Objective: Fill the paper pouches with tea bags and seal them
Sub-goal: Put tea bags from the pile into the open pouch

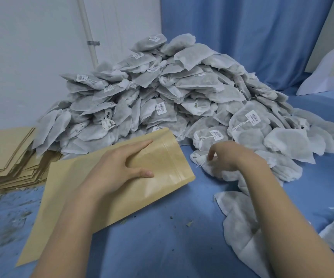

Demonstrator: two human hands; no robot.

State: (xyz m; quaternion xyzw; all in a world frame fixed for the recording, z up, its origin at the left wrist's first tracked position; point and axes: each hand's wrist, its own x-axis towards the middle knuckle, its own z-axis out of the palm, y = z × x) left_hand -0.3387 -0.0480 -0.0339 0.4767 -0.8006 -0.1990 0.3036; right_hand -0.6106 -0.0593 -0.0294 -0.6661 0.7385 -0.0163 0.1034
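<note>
The left hand (122, 165) rests flat, fingers straight, on the paper pouch (110, 189) lying just in front of the tea bag pile (162, 97). The right hand (228, 155), right of the pouch, pinches a tea bag (214, 169) with curled fingers; better to lift the pouch mouth open first.

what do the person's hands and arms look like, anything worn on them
Both hands, the left and the right, are bare: no gloves, and no rings show. Both forearms are uncovered as far as the frame's bottom edge, with no sleeve, watch or bracelet in view. Fingernails are short and unpainted.
</note>
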